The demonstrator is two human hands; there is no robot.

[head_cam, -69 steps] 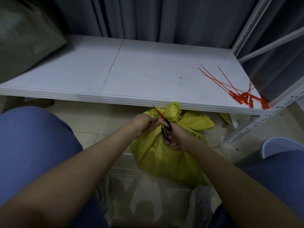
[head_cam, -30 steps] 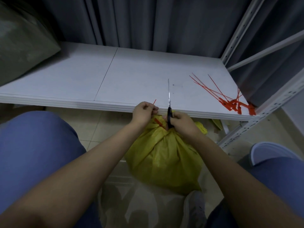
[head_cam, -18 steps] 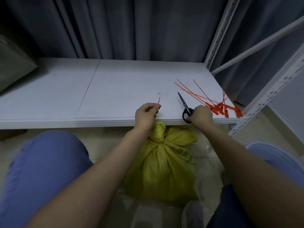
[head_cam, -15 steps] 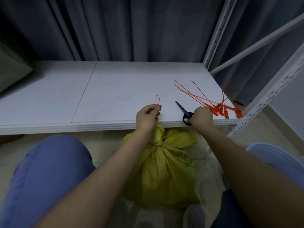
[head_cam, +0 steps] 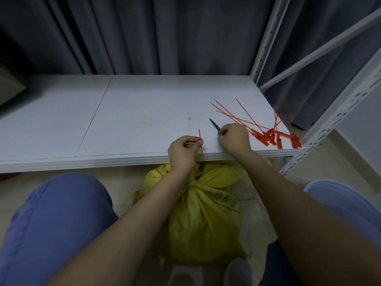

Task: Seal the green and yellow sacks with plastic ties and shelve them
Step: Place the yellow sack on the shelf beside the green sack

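- Pinching a short orange tie offcut [head_cam: 200, 141] upright, the left hand [head_cam: 182, 150] sits at the shelf's [head_cam: 134, 112] front edge, probably to discard it.
- The right hand [head_cam: 234, 139] curls over the scissors [head_cam: 214, 125], seemingly parking them beside the spare ties [head_cam: 268, 135] near the right front corner.
- The yellow sack [head_cam: 206, 219] stands on the floor below, neck cinched, ready for shelving.

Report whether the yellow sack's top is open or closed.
Closed: the yellow sack has its neck cinched into a tight gather, with fabric flaring out above it. The tie itself cannot be made out.
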